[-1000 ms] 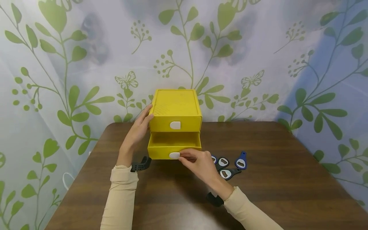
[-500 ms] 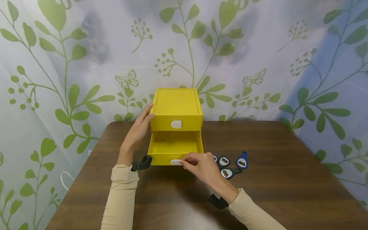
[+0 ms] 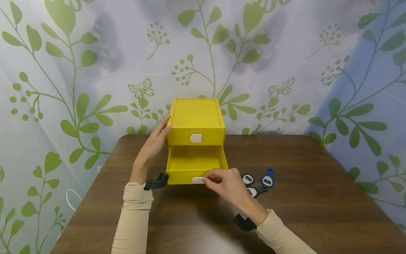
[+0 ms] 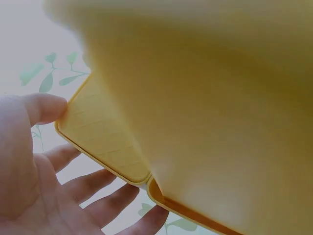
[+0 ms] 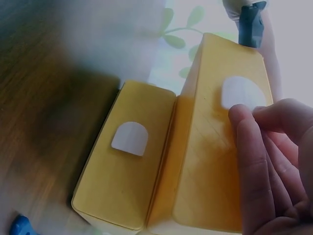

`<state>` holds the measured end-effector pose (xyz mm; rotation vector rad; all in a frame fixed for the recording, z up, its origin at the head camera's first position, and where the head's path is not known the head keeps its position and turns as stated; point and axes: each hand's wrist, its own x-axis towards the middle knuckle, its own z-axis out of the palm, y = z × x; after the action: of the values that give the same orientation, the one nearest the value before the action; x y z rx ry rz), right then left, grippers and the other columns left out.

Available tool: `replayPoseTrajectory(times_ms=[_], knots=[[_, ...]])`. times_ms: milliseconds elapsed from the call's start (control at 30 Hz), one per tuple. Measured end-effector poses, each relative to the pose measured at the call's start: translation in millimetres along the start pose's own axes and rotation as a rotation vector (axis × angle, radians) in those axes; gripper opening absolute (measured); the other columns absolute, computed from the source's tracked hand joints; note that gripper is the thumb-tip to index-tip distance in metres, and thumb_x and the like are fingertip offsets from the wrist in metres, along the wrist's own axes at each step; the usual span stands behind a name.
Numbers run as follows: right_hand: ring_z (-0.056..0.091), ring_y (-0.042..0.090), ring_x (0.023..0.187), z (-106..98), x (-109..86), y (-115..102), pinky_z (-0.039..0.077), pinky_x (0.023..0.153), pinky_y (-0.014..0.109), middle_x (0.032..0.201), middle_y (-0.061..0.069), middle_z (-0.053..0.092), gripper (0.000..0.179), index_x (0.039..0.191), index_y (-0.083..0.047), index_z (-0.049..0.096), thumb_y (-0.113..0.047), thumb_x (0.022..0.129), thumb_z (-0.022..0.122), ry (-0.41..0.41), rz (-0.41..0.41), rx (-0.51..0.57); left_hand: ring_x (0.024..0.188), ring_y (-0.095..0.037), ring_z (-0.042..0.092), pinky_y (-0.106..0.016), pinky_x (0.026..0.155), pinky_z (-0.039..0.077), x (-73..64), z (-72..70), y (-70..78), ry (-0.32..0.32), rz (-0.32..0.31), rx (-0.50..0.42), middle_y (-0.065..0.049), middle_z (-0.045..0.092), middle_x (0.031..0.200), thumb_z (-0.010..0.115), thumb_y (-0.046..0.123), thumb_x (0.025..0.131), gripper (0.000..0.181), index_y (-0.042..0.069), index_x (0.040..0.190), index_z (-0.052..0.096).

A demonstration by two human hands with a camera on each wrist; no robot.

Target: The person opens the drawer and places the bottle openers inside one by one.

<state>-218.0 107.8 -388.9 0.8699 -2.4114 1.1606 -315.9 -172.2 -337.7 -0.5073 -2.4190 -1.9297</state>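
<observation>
A yellow two-drawer box [image 3: 196, 113] stands on the table, its lower drawer [image 3: 182, 176] pulled out and bare inside. The upper drawer [image 3: 210, 136] is closed, with a white tab handle [image 5: 129, 139] on its front. My right hand [image 3: 226, 185] pinches the lower drawer's white tab handle [image 5: 239, 92] between thumb and index finger. Against the box's left side lies my left hand [image 3: 152, 144], its fingers extended. In the left wrist view, that hand's spread fingers [image 4: 102, 183] run along the box's edge, and the drawer's side fills much of the picture.
Right of the box lie several bottle openers: a blue one [image 3: 268, 178], a dark one [image 3: 247, 179] and another dark one [image 3: 255, 191], partly behind my right hand. The brown wooden table [image 3: 301, 211] ends at a leaf-patterned curtain [image 3: 285, 63].
The lower drawer has slid farther out toward me, showing more of its inside. My right hand has come with its handle, while the left hand has stayed on the box's side.
</observation>
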Motion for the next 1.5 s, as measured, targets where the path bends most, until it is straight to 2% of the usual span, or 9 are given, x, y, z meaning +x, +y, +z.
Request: replayPoseTrajectory(times_ms=[267,500,867,1033,1167,1267,1500], knots=[[0.072,-0.002,0.073,-6,-3.0,2,0.059,0.067,0.016,0.084,-0.006,0.079,0.006,0.091,-0.014,0.082,-0.019,0.092,0.080,-0.016,-0.005,0.016,0.156,-0.020,0.022,-0.058,0.121,0.032,-0.5,0.0,-0.8,-0.025,0.007,-0.012,0.005,0.014,0.173,0.042,0.046,0.111,0.065,0.028,0.167,0.016],[0.072,-0.002,0.074,-12,-11.4,-4,0.059,0.068,0.017,0.084,-0.005,0.079,0.005,0.091,-0.013,0.080,-0.018,0.093,0.078,-0.087,0.012,0.022,0.157,-0.021,0.021,-0.060,0.121,0.030,-2.1,-3.9,-0.3,-0.038,0.003,0.006,0.007,0.012,0.173,0.043,0.048,0.110,0.065,0.031,0.167,0.015],[0.070,-0.005,0.073,-12,-25.1,-13,0.057,0.066,0.013,0.081,-0.008,0.078,0.005,0.090,-0.017,0.080,-0.015,0.094,0.077,-0.114,-0.028,-0.011,0.158,-0.020,0.016,-0.061,0.122,0.028,-1.1,-5.0,-2.0,-0.037,-0.004,0.016,0.007,0.011,0.173,0.043,0.051,0.109,0.065,0.035,0.166,0.016],[0.071,-0.004,0.076,-15,-25.6,-15,0.057,0.068,0.013,0.085,-0.007,0.079,0.004,0.093,-0.015,0.080,-0.017,0.094,0.078,-0.175,-0.003,-0.030,0.158,-0.020,0.016,-0.062,0.122,0.028,-1.3,-4.0,-2.0,-0.041,-0.007,0.017,0.007,0.010,0.173,0.043,0.051,0.109,0.066,0.033,0.167,0.015],[0.071,-0.004,0.079,-24,-23.5,-18,0.057,0.068,0.013,0.087,-0.007,0.079,0.005,0.096,-0.016,0.081,-0.018,0.093,0.079,-0.225,-0.031,-0.069,0.159,-0.021,0.015,-0.062,0.122,0.027,-1.1,-3.4,-1.6,-0.037,-0.020,0.022,0.007,0.010,0.173,0.043,0.052,0.109,0.066,0.034,0.166,0.015],[0.071,-0.004,0.077,-34,-20.3,-19,0.057,0.068,0.014,0.086,-0.008,0.079,0.006,0.098,-0.017,0.082,-0.019,0.093,0.079,-0.224,-0.042,-0.076,0.159,-0.021,0.015,-0.062,0.123,0.025,-1.2,-3.0,-0.6,-0.034,-0.030,0.030,0.008,0.010,0.173,0.042,0.054,0.108,0.066,0.036,0.166,0.015],[0.069,-0.002,0.068,-59,-12.9,-12,0.059,0.064,0.021,0.082,-0.012,0.077,0.004,0.094,-0.019,0.082,-0.022,0.093,0.080,-0.148,0.021,0.033,0.159,-0.020,0.014,-0.063,0.123,0.025,-2.1,-3.5,0.9,-0.039,-0.037,0.020,0.010,0.009,0.173,0.042,0.055,0.108,0.066,0.038,0.166,0.015]])
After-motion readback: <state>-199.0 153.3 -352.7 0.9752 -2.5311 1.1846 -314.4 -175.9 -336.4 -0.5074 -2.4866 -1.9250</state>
